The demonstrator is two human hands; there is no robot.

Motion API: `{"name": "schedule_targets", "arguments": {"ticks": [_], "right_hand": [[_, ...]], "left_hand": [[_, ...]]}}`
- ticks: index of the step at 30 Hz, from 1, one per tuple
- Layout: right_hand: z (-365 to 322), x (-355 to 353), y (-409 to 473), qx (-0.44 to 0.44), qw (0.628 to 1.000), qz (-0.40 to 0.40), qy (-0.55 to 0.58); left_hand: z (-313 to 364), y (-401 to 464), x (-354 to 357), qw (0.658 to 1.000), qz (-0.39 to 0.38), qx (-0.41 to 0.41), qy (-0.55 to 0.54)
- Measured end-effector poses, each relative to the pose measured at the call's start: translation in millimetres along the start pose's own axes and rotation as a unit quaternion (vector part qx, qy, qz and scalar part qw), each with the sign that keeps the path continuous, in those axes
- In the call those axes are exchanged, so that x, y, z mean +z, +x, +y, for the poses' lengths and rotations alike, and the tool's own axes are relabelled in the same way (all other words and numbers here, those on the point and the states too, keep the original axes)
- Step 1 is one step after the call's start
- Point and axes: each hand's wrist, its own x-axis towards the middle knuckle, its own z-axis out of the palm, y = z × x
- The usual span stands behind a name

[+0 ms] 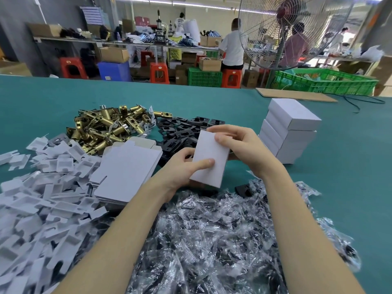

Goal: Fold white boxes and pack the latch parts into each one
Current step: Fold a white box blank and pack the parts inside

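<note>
Both hands hold one folded white box point(209, 161) above the green table point(42, 102). My left hand point(185, 168) grips its near end, thumb on top. My right hand point(239, 145) holds the far end with fingers curled over it. A stack of flat unfolded box blanks point(127, 170) lies to the left. Behind it sits a heap of brass latch bolts point(106, 128). Black strike plates point(182, 130) lie in a pile under and behind the hands. Finished white boxes point(290, 132) are stacked at the right.
White cardboard inserts point(38, 200) are heaped at the near left. Clear plastic bags of small parts point(222, 234) cover the near middle. A sheet of cardboard point(297, 95) lies at the far right edge. A standing fan point(292, 28) and seated people are beyond the table.
</note>
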Motion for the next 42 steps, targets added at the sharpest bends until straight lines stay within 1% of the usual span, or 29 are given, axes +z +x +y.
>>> {"name": "schedule_targets", "arguments": {"ticks": [1, 3, 5, 7, 10, 13, 16, 19, 23, 25, 28, 32, 35, 37, 40, 42], "right_hand": [[2, -1, 1, 0.01, 0.999, 0.028, 0.025], [2, -4, 2, 0.032, 0.994, 0.082, 0.069], [2, -7, 4, 0.052, 0.989, 0.107, 0.087], [5, -6, 5, 0.08, 0.986, 0.106, 0.097], [8, -9, 4, 0.157, 0.98, 0.077, 0.097], [6, -31, -2, 0.221, 0.975, 0.014, 0.024], [10, -61, -14, 0.258, 0.964, -0.019, -0.064], [23, -73, -23, 0.292, 0.954, 0.013, -0.068], [35, -71, -22, 0.286, 0.955, 0.067, -0.038], [35, -74, -20, 0.286, 0.953, 0.07, -0.073], [37, -83, -23, 0.307, 0.939, 0.076, -0.135], [52, -89, -24, 0.358, 0.918, 0.143, -0.094], [61, -89, -20, 0.346, 0.912, 0.206, -0.079], [63, -90, -19, 0.339, 0.912, 0.227, -0.039], [63, -92, -19, 0.323, 0.912, 0.246, 0.065], [62, -93, -18, 0.313, 0.91, 0.255, 0.092]], "left_hand": [[1, 0, 0, 1.0, 0.003, 0.0, -0.022], [4, 0, 1, 0.996, -0.017, -0.005, -0.085], [6, -2, 1, 0.991, -0.046, -0.012, -0.126], [8, -3, 3, 0.989, -0.048, -0.014, -0.14], [10, -3, 7, 0.989, 0.005, -0.019, -0.147], [13, -4, 9, 0.99, 0.034, -0.014, -0.138], [18, -5, 15, 0.992, 0.023, -0.008, -0.123], [22, -7, 26, 0.993, 0.0, -0.013, -0.116], [23, -4, 49, 0.993, -0.009, -0.034, -0.116], [27, 4, 61, 0.99, 0.001, -0.041, -0.134], [35, 22, 78, 0.982, 0.016, -0.045, -0.183], [39, 45, 104, 0.967, 0.034, -0.054, -0.246], [36, 56, 127, 0.955, 0.06, -0.057, -0.285], [30, 61, 140, 0.955, 0.072, -0.058, -0.283], [24, 67, 152, 0.963, 0.075, -0.059, -0.254], [21, 73, 156, 0.969, 0.083, -0.043, -0.229]]}}
